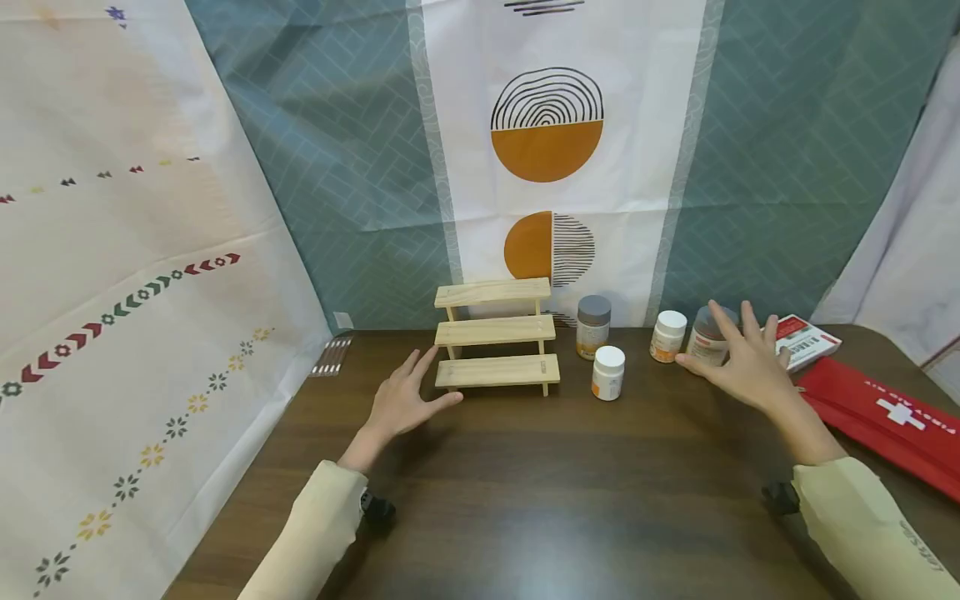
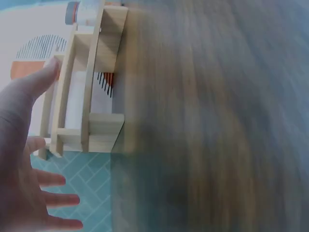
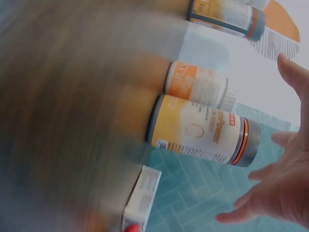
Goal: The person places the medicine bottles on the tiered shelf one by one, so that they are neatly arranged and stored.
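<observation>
My left hand (image 1: 405, 400) hovers with spread fingers at the left end of a three-step wooden rack (image 1: 497, 371), holding nothing. In the left wrist view the thumb passes in front of the rack (image 2: 87, 96); contact cannot be told. My right hand (image 1: 750, 362) reaches with fingers apart over a grey-capped bottle (image 1: 706, 350), partly covering it in the head view. In the right wrist view that bottle (image 3: 198, 130) stands apart from the fingers. Beside it is a white-capped bottle (image 1: 666, 340). Another grey-capped bottle (image 1: 593, 327) and a white-capped one (image 1: 607, 375) stand right of the rack.
A red first aid kit pouch (image 1: 885, 417) lies at the right, with a white and red box (image 1: 806, 343) behind it. Several thin clear sticks or tubes (image 1: 331, 357) lie at the far left corner. A patterned cloth (image 1: 360, 167) hangs behind the brown table (image 1: 525, 500).
</observation>
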Demonstrator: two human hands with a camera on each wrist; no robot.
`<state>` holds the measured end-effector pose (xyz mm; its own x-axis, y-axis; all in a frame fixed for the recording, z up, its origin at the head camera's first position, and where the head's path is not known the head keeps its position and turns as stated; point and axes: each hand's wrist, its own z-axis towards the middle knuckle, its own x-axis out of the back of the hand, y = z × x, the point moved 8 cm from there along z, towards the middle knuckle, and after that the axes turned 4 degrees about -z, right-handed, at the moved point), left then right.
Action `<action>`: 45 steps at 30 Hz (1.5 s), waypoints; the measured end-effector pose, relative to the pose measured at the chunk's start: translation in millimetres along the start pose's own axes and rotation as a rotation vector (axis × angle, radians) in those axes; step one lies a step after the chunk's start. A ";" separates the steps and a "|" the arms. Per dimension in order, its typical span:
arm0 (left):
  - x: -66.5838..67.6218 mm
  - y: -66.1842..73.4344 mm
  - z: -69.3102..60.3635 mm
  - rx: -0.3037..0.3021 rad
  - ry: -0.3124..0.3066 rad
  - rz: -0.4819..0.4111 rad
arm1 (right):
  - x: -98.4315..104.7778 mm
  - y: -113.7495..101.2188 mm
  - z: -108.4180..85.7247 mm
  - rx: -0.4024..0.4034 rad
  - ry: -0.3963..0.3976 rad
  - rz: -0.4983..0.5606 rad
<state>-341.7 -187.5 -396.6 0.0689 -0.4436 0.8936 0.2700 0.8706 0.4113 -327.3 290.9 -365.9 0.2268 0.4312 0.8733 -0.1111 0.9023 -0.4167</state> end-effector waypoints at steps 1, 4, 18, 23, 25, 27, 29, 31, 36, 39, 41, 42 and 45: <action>-1.6 -0.1 1.9 0.005 -0.002 -0.028 | -0.3 0.0 1.6 -0.006 0.011 0.031; -7.1 -2.6 7.2 0.037 -0.012 -0.132 | -1.5 -1.5 5.8 -0.005 0.049 0.119; -27.1 -6.0 30.8 0.064 -0.017 -0.616 | -3.1 14.1 6.7 -0.115 0.199 0.212; -34.8 -5.3 35.7 0.075 0.009 -0.728 | -8.1 25.1 8.3 -0.152 0.207 0.291; -36.9 -6.0 38.3 0.068 0.025 -0.786 | -9.6 28.2 9.6 -0.168 0.194 0.334; -39.0 -6.0 40.4 0.056 0.040 -0.845 | -11.0 31.2 10.2 -0.193 0.186 0.375; -41.5 -6.0 42.2 0.043 0.048 -0.904 | -12.1 33.4 10.5 -0.218 0.186 0.402; -44.1 -6.7 43.4 0.044 0.062 -0.950 | -13.1 34.9 10.6 -0.241 0.191 0.422; -48.9 -9.8 45.4 0.051 0.102 -0.993 | -14.8 37.6 10.2 -0.295 0.204 0.467; -52.0 -11.6 46.4 0.041 0.100 -1.004 | -14.5 40.3 9.6 -0.337 0.215 0.469; -54.1 -12.6 46.3 0.036 0.088 -1.021 | -14.2 41.7 8.8 -0.360 0.221 0.472; -54.3 -12.5 45.8 0.034 0.083 -1.028 | -14.4 42.4 8.6 -0.369 0.222 0.479; -47.7 -6.2 39.2 0.023 0.069 -1.043 | -15.7 42.9 8.1 -0.381 0.220 0.503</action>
<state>-384.3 -163.4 -434.8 -0.1334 -0.9877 0.0819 0.2090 0.0528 0.9765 -343.5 322.9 -395.5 0.4333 0.7536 0.4942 0.0853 0.5116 -0.8550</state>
